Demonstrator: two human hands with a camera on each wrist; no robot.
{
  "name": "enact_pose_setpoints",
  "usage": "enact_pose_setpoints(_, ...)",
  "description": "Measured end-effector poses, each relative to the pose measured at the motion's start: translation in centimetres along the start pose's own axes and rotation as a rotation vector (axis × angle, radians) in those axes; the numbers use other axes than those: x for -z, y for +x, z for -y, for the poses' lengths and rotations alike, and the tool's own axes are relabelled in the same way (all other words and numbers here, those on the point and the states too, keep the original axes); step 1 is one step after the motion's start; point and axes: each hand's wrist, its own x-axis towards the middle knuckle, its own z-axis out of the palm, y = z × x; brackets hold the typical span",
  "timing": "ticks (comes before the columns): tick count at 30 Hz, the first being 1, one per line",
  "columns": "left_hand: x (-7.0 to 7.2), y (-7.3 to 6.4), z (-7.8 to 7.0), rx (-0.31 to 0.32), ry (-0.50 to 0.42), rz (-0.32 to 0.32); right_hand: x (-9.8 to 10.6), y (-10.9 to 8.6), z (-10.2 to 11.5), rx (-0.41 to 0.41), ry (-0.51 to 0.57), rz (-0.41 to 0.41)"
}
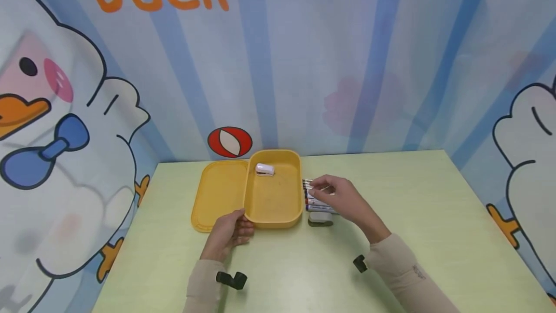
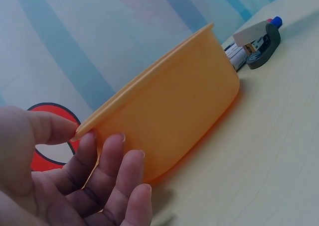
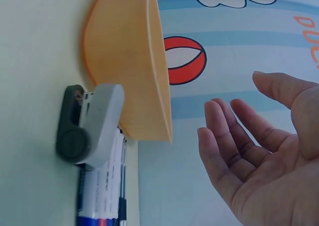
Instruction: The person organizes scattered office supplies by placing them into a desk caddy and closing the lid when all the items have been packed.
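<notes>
Standing on a pale green table (image 1: 412, 216) before a duck-patterned wall (image 1: 369, 62), the yellow box (image 1: 273, 216) at frame centre is grasped by the left hand (image 1: 228, 236); the right hand (image 1: 343, 199), relaxed, hovers over the markers (image 1: 309, 197).

A small white stapler (image 1: 264, 170) lies at the far end, inside the container. A grey stapler (image 1: 320, 219) rests on the pale green surface (image 1: 434, 236), just beside the markers. Behind the surface stands a blue striped backdrop (image 1: 304, 52) with cartoon ducks, a red ball (image 1: 229, 142) and orange letters.
</notes>
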Motion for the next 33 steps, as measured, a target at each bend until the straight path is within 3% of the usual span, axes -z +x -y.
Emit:
enact_pose_setpoints(7, 0.1, -0.1, 0.0, 0.001, 0.011, 0.007, 0.0, -2.5, -2.0, 0.007, 0.056, 0.097)
enact_pose_setpoints(15, 0.1, 0.0, 0.0, 0.008, 0.012, 0.009, 0.1, -4.0, -4.0, 0.016, 0.080, 0.170)
enact_pose_setpoints(23, 0.2, 0.1, 0.1, 0.007, 0.006, 0.005, 0.1, -4.6, -5.0, 0.010, 0.081, 0.174)
enact_pose_setpoints(33, 0.2, 0.2, 0.1, 0.019, -0.002, 0.005, -0.2, -4.2, -5.7, -0.087, 0.081, 0.092)
